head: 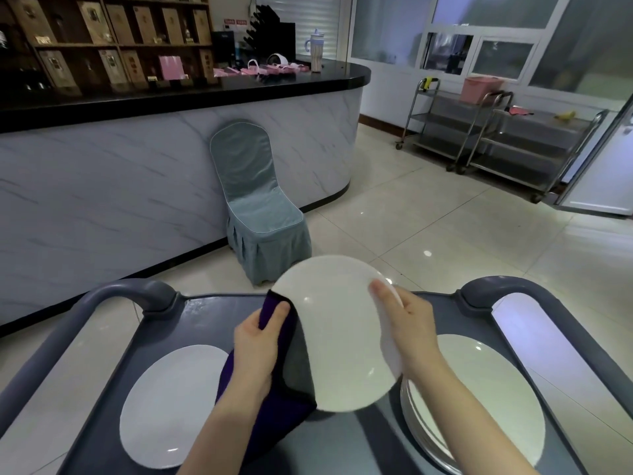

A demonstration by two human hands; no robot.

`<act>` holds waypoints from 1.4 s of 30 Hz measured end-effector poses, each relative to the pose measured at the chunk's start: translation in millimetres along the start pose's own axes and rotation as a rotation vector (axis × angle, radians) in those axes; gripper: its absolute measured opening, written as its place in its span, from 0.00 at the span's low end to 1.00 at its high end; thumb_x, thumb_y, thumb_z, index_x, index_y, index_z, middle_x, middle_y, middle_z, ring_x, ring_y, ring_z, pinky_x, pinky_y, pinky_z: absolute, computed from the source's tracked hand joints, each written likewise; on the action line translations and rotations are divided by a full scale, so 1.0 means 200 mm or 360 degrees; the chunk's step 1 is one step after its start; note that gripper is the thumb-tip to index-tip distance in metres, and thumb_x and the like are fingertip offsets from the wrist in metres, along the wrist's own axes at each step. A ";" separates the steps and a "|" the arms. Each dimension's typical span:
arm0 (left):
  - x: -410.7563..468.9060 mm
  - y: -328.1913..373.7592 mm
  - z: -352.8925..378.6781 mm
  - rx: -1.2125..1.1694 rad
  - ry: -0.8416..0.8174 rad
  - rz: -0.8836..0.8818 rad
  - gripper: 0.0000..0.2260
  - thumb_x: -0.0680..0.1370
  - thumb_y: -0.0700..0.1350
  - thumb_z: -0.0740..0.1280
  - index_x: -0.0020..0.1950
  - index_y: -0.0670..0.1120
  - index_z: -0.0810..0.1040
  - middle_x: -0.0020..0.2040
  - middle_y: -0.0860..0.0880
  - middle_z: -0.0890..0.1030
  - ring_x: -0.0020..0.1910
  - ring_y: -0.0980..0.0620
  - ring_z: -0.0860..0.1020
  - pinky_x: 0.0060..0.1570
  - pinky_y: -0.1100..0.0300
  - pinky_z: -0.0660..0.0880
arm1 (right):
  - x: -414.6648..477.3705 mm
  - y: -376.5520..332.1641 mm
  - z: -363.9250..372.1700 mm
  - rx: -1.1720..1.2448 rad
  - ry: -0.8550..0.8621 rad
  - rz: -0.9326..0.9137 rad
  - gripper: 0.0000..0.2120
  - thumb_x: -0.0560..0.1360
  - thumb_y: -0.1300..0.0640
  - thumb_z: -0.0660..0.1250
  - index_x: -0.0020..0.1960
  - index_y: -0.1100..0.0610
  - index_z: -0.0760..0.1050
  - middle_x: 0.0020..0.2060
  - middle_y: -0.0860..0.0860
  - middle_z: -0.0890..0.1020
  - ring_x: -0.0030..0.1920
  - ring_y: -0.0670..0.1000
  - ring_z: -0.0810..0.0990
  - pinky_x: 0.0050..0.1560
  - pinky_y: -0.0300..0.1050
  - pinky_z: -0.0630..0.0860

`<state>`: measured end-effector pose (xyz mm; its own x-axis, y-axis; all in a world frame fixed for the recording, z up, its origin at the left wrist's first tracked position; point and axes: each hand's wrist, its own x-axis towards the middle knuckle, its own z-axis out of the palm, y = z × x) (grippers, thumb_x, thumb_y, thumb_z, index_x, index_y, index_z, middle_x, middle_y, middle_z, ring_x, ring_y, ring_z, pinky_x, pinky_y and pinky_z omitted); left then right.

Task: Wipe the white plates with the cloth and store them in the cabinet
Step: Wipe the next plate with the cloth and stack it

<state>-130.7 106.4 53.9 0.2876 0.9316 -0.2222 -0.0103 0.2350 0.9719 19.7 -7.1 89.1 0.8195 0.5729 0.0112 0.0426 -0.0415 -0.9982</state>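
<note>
**Head view: plate held above the cart**

On the grey surface (pixel 212 313), a lone plate (pixel 171 406) is set at left and a stack (pixel 479 399) at right. Between them a round, glossy white plate (pixel 337 334) is held tilted. Its right rim is gripped by the right hand (pixel 407 330). A purple cloth (pixel 270 406) is pinched against its left edge by the left hand (pixel 258 347).

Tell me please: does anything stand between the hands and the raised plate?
Only the cloth: the left hand holds it against the left edge of the raised plate. The right hand grips the right rim directly.
</note>
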 end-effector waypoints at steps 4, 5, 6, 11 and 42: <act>-0.08 -0.01 0.12 -0.0440 0.0353 -0.0224 0.10 0.79 0.48 0.69 0.41 0.45 0.81 0.41 0.48 0.82 0.40 0.51 0.79 0.43 0.55 0.77 | -0.11 0.07 0.19 0.0789 0.0494 0.0346 0.13 0.81 0.50 0.64 0.44 0.58 0.81 0.36 0.43 0.84 0.37 0.43 0.82 0.36 0.34 0.77; -0.07 -0.01 0.12 -0.0468 0.0362 -0.0239 0.10 0.79 0.48 0.69 0.40 0.44 0.80 0.41 0.47 0.82 0.41 0.50 0.78 0.45 0.53 0.77 | -0.13 0.09 0.21 0.0770 0.0482 0.0382 0.13 0.81 0.48 0.63 0.47 0.55 0.81 0.38 0.42 0.85 0.39 0.43 0.84 0.37 0.35 0.78; -0.05 0.00 0.11 -0.0468 0.0356 -0.0234 0.11 0.79 0.48 0.69 0.41 0.44 0.80 0.42 0.47 0.82 0.42 0.50 0.78 0.47 0.52 0.77 | -0.14 0.09 0.20 0.0682 0.0414 0.0391 0.12 0.81 0.47 0.62 0.49 0.52 0.81 0.40 0.42 0.86 0.42 0.44 0.84 0.40 0.37 0.78; 0.07 0.08 -0.02 -0.0020 0.0103 0.0118 0.12 0.78 0.47 0.70 0.39 0.41 0.79 0.36 0.48 0.80 0.35 0.55 0.75 0.37 0.62 0.73 | 0.08 -0.03 -0.03 -0.0229 -0.0298 -0.0137 0.05 0.79 0.49 0.66 0.48 0.48 0.80 0.41 0.42 0.83 0.43 0.46 0.80 0.42 0.36 0.74; -0.03 -0.14 -0.01 -0.0103 0.0055 -0.0199 0.08 0.78 0.48 0.70 0.45 0.44 0.83 0.42 0.47 0.85 0.43 0.49 0.82 0.45 0.54 0.79 | 0.03 0.12 0.04 0.0199 0.0061 0.0319 0.19 0.77 0.49 0.70 0.34 0.56 0.65 0.33 0.52 0.66 0.37 0.50 0.65 0.40 0.43 0.64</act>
<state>-134.7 94.4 28.2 0.2571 0.9029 -0.3446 -0.0388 0.3659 0.9298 21.4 3.2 64.7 0.8258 0.5316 -0.1882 -0.1922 -0.0485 -0.9802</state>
